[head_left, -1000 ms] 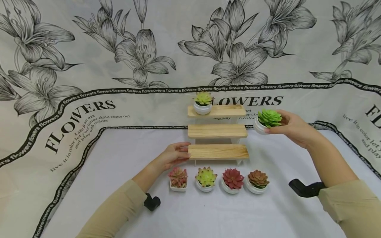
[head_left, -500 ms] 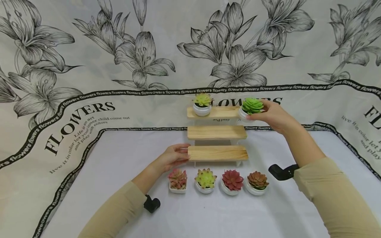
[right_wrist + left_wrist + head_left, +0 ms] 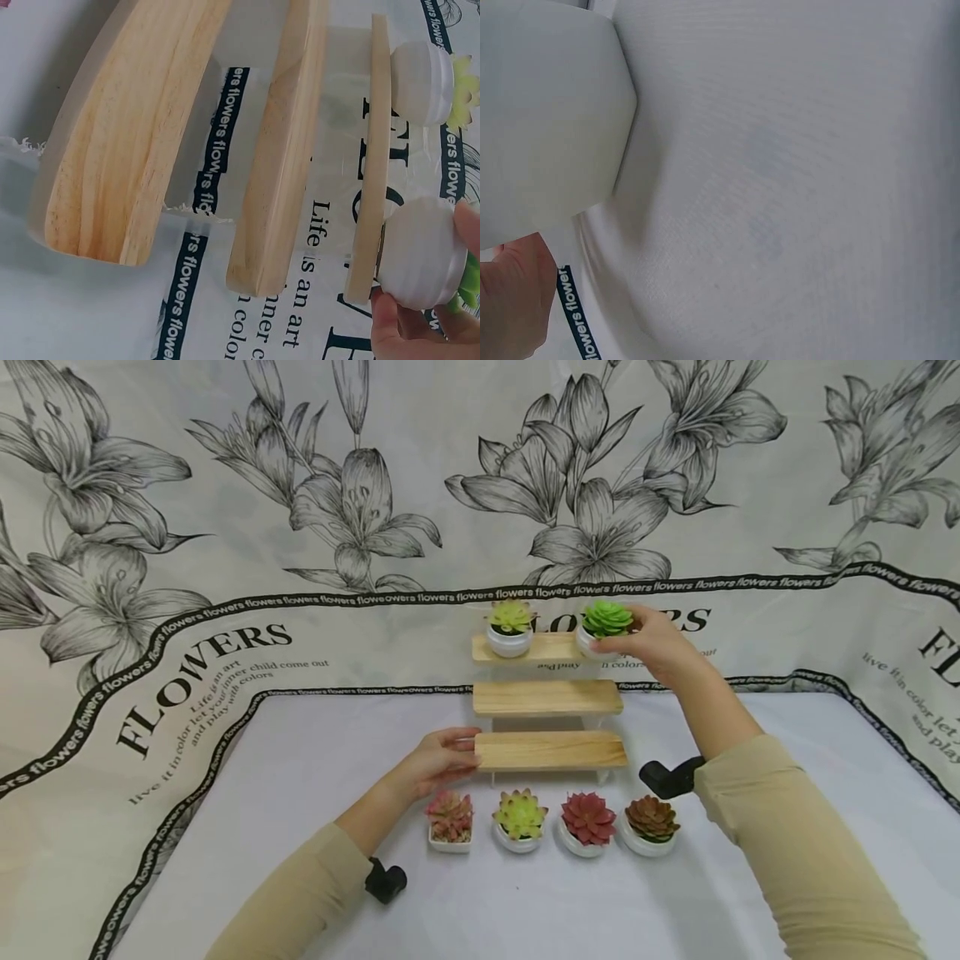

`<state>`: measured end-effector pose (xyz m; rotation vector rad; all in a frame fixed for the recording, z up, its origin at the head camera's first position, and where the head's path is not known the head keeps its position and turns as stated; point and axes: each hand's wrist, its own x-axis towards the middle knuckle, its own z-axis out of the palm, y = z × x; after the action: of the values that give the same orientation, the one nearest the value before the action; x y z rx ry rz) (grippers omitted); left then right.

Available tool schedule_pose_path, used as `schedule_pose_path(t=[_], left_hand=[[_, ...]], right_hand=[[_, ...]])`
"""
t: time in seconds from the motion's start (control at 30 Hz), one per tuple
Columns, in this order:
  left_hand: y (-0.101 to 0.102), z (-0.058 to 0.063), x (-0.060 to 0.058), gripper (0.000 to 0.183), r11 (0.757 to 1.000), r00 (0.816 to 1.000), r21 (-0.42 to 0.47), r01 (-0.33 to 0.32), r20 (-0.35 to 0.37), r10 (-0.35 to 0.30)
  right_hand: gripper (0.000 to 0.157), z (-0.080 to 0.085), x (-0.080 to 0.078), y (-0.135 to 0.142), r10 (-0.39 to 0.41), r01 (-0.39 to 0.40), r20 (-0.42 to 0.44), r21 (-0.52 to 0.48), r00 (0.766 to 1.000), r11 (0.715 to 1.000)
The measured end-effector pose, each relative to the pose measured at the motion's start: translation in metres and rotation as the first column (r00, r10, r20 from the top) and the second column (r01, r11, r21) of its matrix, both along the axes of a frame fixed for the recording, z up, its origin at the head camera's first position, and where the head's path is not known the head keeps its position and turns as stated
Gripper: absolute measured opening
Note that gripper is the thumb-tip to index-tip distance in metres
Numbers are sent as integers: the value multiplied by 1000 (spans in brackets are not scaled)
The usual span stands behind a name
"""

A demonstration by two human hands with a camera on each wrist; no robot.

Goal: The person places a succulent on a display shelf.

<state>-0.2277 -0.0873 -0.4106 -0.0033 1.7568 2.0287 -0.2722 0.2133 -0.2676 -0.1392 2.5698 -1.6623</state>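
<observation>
My right hand point(image 3: 658, 639) grips the white pot of a bright green potted succulent point(image 3: 606, 620) at the right end of the top step of a three-step wooden display stand point(image 3: 547, 752). In the right wrist view the pot point(image 3: 421, 251) is at the top board point(image 3: 369, 165), a thin dark line showing between them; whether its whole base rests there I cannot tell. A yellow-green potted succulent point(image 3: 510, 628) stands at that step's left end. My left hand point(image 3: 431, 764) holds the left end of the lowest step, fingertips partly hidden.
In front of the stand, a row on the white cloth holds a pink succulent in a square pot point(image 3: 450, 822), a yellow-green one point(image 3: 520, 820), a dark red one point(image 3: 587, 825) and a brown one point(image 3: 650, 825). A flower-printed cloth point(image 3: 375, 527) hangs behind.
My right hand has carried the green potted succulent leftward, from beside the stand to the right end of the top step. My left hand has stayed at the lowest step.
</observation>
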Motion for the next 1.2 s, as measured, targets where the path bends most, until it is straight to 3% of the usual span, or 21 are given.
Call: schedule_pose_path(t=[0.1, 0.27, 0.57, 1.2], left_hand=[[-1, -2, -1, 52, 1000, 1000, 3, 10, -26, -10], [2, -2, -2, 53, 999, 1000, -31, -10, 8, 10], [5, 1, 0, 55, 1000, 999, -14, -11, 42, 11], [4, 4, -1, 53, 999, 1000, -42, -10, 22, 11]], right_hand=[[73, 0, -1, -4, -3, 3, -16, 4, 1000, 1000], [67, -3, -4, -12, -22, 21, -22, -8, 1000, 1000], [76, -6, -8, -19, -88, 88, 7, -59, 996, 994], [81, -4, 9, 5, -47, 47, -5, -78, 999, 996]])
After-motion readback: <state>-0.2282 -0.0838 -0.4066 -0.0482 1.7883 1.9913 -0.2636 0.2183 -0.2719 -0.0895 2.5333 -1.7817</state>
